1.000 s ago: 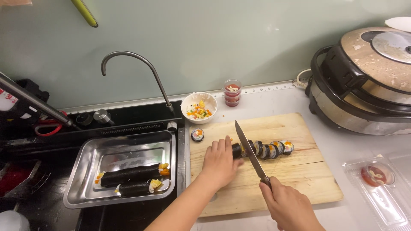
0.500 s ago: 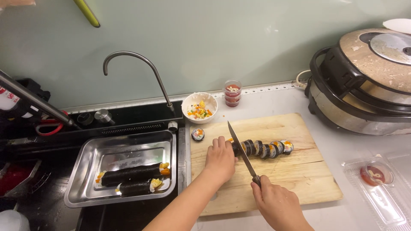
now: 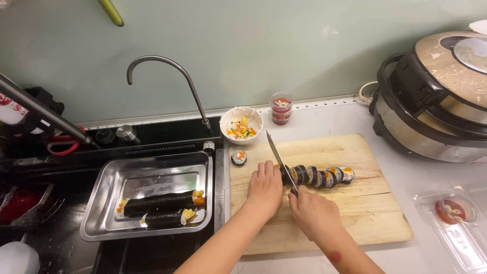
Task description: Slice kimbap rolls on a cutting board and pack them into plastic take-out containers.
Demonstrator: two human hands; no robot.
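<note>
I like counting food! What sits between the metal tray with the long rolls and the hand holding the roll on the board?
One cut roll slice lies alone near the wooden board's left edge, between the metal tray and the left hand, seen in the head view.

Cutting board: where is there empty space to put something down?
On the cutting board, the wood is bare along the right edge and near the front corner, and along the back strip behind the sliced roll. The middle is crowded by the left hand, right hand and knife.
</note>
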